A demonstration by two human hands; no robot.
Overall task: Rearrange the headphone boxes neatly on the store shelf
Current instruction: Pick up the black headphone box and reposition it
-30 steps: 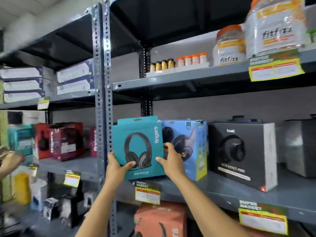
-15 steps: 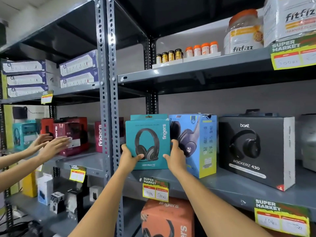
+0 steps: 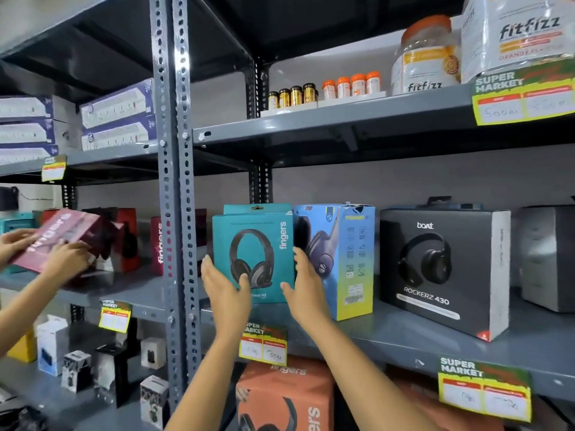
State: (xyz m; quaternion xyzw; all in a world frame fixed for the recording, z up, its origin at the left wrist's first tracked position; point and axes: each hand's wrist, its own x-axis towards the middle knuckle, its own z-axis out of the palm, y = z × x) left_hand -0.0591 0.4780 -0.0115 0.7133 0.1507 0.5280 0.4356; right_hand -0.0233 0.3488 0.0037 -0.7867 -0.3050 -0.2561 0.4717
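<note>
A teal "fingers" headphone box (image 3: 252, 244) stands upright at the left end of the grey shelf (image 3: 404, 337), with a second teal box (image 3: 255, 208) just behind it. My left hand (image 3: 224, 290) grips its lower left edge with the thumb on the front. My right hand (image 3: 306, 287) presses its lower right edge, between it and the blue headphone box (image 3: 342, 259). A black "boat Rockerz 430" box (image 3: 435, 265) stands angled further right.
The slotted steel upright (image 3: 174, 213) is just left of the teal box. Another person's hands (image 3: 62, 259) hold a tilted maroon box (image 3: 59, 234) on the left bay. A grey box (image 3: 547, 259) is at far right, and an orange box (image 3: 280, 390) is on the shelf below.
I have moved the teal box from in front of the upright to the right, onto the shelf beside the blue box. The other person has picked up a maroon box.
</note>
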